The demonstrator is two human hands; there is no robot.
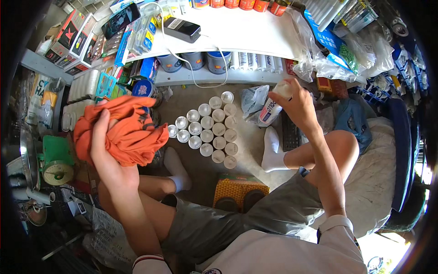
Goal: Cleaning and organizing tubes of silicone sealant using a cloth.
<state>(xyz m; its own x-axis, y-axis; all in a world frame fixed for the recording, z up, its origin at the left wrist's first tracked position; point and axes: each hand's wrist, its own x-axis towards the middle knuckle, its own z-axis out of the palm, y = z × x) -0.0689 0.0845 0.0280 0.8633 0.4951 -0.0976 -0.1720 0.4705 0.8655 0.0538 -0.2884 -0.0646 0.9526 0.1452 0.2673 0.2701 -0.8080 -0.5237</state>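
Note:
My left hand (106,144) holds a bunched orange cloth (126,126) at the left, above the floor. My right hand (296,101) grips a whitish, round-ended container (284,89) at the right, its fingers partly hiding it. Just below that hand, a white tube with printed writing (269,112) lies by a clear plastic bag (254,99). Between my hands, many round, pale-topped containers (206,122) stand close together on the floor in a triangle, its tip pointing left towards the cloth.
A white shelf (219,30) ahead holds a black device (181,29) with a looping white cable. Grey cans (170,63) and white tubes line the ledge beneath. A green scale (56,159) stands left. My feet flank the containers; a yellow textured mat (229,190) lies nearer me.

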